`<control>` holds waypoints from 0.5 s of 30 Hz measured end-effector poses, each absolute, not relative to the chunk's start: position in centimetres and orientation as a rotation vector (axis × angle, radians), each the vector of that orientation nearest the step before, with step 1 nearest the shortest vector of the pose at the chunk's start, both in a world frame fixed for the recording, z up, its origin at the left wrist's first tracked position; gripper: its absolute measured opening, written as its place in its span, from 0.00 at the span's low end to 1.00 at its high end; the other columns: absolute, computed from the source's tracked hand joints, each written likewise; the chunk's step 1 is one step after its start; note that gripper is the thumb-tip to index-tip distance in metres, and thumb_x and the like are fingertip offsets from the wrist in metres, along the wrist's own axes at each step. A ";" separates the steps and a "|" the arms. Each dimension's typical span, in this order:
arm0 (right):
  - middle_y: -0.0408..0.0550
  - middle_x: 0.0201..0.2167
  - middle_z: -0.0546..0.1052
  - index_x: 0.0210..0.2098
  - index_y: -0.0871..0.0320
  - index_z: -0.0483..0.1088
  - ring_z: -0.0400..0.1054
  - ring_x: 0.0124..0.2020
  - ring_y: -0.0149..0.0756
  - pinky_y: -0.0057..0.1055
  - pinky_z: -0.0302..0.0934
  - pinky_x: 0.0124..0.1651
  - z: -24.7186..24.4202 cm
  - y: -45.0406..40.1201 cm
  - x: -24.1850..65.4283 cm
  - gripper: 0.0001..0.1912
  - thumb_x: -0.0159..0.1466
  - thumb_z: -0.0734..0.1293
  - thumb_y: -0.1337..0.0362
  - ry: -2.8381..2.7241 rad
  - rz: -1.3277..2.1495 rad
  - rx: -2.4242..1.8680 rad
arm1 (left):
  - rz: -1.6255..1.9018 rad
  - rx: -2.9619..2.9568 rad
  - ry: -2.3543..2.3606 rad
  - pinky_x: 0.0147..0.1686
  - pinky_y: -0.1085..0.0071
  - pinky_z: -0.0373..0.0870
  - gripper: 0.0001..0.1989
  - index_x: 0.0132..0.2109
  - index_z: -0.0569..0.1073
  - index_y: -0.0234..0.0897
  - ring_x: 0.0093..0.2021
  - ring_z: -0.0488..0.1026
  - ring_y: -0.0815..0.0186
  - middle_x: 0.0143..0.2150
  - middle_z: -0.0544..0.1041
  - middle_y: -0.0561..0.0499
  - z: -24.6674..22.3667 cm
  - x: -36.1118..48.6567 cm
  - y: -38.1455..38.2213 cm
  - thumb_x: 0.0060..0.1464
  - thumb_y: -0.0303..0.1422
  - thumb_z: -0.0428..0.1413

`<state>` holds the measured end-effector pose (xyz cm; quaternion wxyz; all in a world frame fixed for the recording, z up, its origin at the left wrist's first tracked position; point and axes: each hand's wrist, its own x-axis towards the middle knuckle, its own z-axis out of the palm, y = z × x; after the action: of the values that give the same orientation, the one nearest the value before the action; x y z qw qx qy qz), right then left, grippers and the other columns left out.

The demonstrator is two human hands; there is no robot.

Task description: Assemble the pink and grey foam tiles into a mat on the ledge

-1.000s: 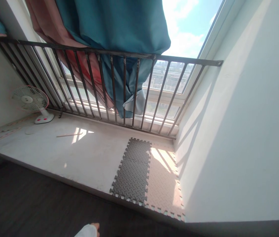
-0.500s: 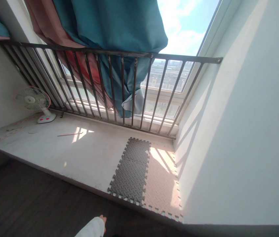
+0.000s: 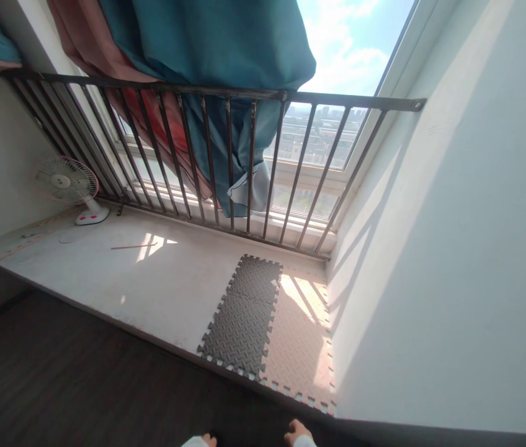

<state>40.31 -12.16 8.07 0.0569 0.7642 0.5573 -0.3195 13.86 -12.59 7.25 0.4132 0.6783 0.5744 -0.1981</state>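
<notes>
the right hand (image 3: 297, 429) has just come into view, apart from the left hand (image 3: 209, 440), both near the ledge (image 3: 174, 285)'s front edge; i can't tell either grip. the pink mat (image 3: 295, 338) covers its front right corner, grey mat (image 3: 239, 323) alongside.

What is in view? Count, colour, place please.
Barred railing: 1, dark metal, before window
Glass window: 1, clear, behind railing
Fabric curtain: 2 parts, teal, pink, window
Round fan: 1, white, ledge's left end
Thin stick: 1, brown, on ledge
Foam mats: 2, dark grey, on ledge
Foam matting: count unclear, beige, right wall
Flat ledge: 1, white, below railing
Smooth walls: 2, white, left, right
Floor: 1, dark, bottom left
Hands: 2, white sleeves, bottom edge
</notes>
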 end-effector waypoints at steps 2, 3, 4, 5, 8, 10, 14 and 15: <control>0.42 0.31 0.76 0.32 0.52 0.72 0.69 0.37 0.38 0.28 0.62 0.41 7.4 -12.0 40.6 0.18 0.44 0.62 0.74 1.625 -1.031 2.267 | -0.641 1.609 1.480 0.44 0.50 0.59 0.29 0.46 0.70 0.38 0.49 0.64 0.44 0.49 0.69 0.37 7.3 14.4 -12.5 0.34 0.44 0.52; 0.45 0.34 0.76 0.36 0.54 0.72 0.68 0.40 0.38 0.28 0.61 0.43 7.1 -11.9 40.8 0.20 0.44 0.62 0.74 1.599 -1.047 2.250 | -0.697 1.577 1.492 0.48 0.52 0.55 0.34 0.51 0.66 0.36 0.53 0.59 0.47 0.54 0.64 0.37 7.6 14.5 -12.2 0.34 0.45 0.52; 0.48 0.37 0.75 0.40 0.56 0.71 0.67 0.42 0.39 0.27 0.60 0.45 6.8 -11.8 40.9 0.22 0.45 0.62 0.74 1.580 -1.054 2.241 | -0.733 1.563 1.501 0.52 0.56 0.52 0.38 0.55 0.61 0.34 0.57 0.53 0.50 0.58 0.58 0.38 7.9 14.6 -11.7 0.34 0.45 0.52; 0.51 0.40 0.74 0.43 0.58 0.69 0.66 0.43 0.40 0.27 0.58 0.46 6.5 -11.6 41.0 0.24 0.45 0.62 0.73 1.569 -1.052 2.238 | -0.756 1.571 1.516 0.54 0.59 0.48 0.41 0.57 0.56 0.33 0.59 0.48 0.54 0.60 0.53 0.40 8.4 14.7 -11.1 0.34 0.44 0.52; 0.53 0.48 0.68 0.49 0.59 0.64 0.61 0.50 0.41 0.30 0.54 0.51 5.4 -11.0 41.3 0.29 0.46 0.62 0.73 1.574 -1.024 2.257 | -0.730 1.716 1.573 0.57 0.64 0.41 0.41 0.60 0.47 0.34 0.61 0.41 0.61 0.63 0.45 0.47 9.7 15.1 -8.9 0.37 0.38 0.50; 0.50 0.53 0.63 0.50 0.55 0.62 0.55 0.54 0.40 0.33 0.52 0.53 4.6 -10.4 41.3 0.30 0.46 0.62 0.72 1.580 -1.001 2.281 | -0.673 1.826 1.574 0.57 0.63 0.40 0.39 0.60 0.46 0.34 0.62 0.39 0.62 0.63 0.43 0.48 10.0 15.6 -7.3 0.40 0.35 0.48; 0.52 0.57 0.57 0.52 0.53 0.60 0.48 0.57 0.44 0.41 0.55 0.50 2.5 -8.8 40.7 0.30 0.48 0.63 0.71 1.638 -0.981 2.299 | -0.617 1.924 1.452 0.58 0.58 0.37 0.36 0.60 0.47 0.36 0.62 0.37 0.60 0.63 0.42 0.48 8.3 17.4 -4.6 0.44 0.36 0.49; 0.53 0.56 0.57 0.51 0.55 0.60 0.47 0.57 0.45 0.41 0.55 0.50 1.9 -8.6 40.5 0.30 0.48 0.64 0.71 1.681 -1.001 2.294 | -0.619 1.919 1.421 0.57 0.57 0.39 0.33 0.59 0.50 0.38 0.62 0.39 0.59 0.63 0.45 0.47 7.6 17.8 -4.2 0.46 0.36 0.49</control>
<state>40.52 -8.62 1.92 0.0633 0.7592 0.5565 -0.3314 17.85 -4.20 7.64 0.3310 0.7342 0.5435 -0.2366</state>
